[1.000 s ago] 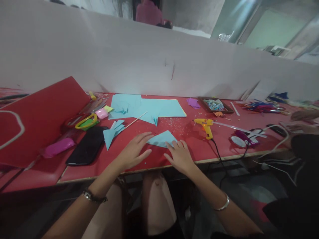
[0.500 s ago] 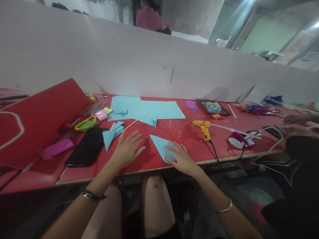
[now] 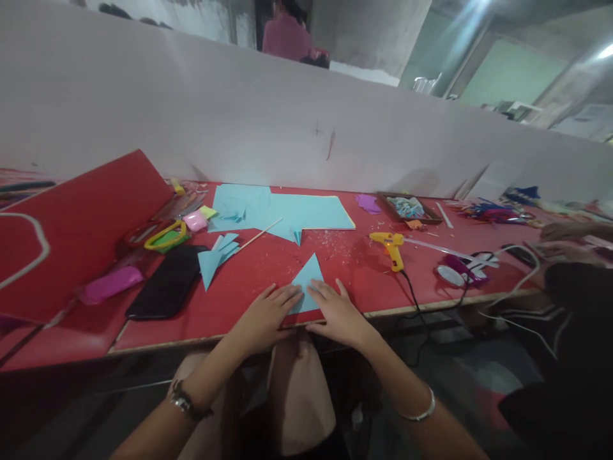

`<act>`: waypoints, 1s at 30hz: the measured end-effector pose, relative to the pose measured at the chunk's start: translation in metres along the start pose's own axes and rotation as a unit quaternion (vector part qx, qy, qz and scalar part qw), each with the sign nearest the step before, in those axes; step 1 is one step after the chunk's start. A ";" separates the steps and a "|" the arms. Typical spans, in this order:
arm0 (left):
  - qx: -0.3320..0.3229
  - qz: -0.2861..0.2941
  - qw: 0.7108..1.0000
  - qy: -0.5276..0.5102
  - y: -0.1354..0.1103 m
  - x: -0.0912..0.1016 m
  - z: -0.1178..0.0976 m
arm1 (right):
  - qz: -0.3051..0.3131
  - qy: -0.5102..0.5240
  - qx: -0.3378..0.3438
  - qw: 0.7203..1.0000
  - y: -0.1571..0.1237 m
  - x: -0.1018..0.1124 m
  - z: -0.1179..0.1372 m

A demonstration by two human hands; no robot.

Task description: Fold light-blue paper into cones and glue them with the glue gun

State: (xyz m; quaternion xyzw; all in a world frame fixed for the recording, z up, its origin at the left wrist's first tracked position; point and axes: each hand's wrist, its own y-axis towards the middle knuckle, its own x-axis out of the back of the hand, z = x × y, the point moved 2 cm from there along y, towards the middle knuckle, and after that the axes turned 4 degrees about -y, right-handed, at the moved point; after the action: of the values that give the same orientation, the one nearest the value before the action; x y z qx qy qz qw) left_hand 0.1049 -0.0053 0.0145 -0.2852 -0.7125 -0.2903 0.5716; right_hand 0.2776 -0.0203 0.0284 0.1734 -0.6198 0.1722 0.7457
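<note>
A light blue folded paper triangle (image 3: 309,275) lies near the table's front edge, its point facing away from me. My left hand (image 3: 268,316) rests its fingertips on the triangle's left side, fingers stretched out. On the right side lie the fingers of my right hand (image 3: 338,313), also extended and flat. Part of the paper is hidden under both hands. To the left stands a folded blue paper piece (image 3: 216,257) with a thin stick (image 3: 258,235) beside it. Larger blue paper sheets (image 3: 311,209) lie farther back.
A black phone (image 3: 165,284) and a pink pouch-like item (image 3: 112,284) lie left. To the right are a yellow glue gun (image 3: 391,246) with a cord, a tray of small scraps (image 3: 380,199), and a purple tape dispenser (image 3: 472,271). Another person's hands (image 3: 569,239) are at far right.
The paper triangle has turned so its point faces away. My left hand has moved right onto it, and my right hand has shifted slightly toward me.
</note>
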 end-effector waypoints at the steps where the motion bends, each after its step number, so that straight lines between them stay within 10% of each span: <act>1: -0.001 -0.001 1.000 0.002 -0.002 0.002 -0.001 | 0.004 0.015 0.011 1.000 -0.002 -0.001 -0.003; 11: 0.015 -0.035 0.997 -0.061 -0.007 0.009 0.000 | -0.063 0.135 0.089 0.985 -0.004 -0.003 -0.005; 30: 0.133 -0.105 0.966 -0.193 0.012 0.007 0.025 | -0.138 0.246 -0.034 0.959 0.019 -0.016 -0.021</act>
State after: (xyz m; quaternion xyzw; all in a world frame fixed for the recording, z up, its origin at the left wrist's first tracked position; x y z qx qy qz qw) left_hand 0.0961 0.0214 0.0174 -0.1809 -0.8675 -0.1903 0.4225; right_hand 0.2840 0.0052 0.0097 0.1839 -0.3928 0.0837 0.8971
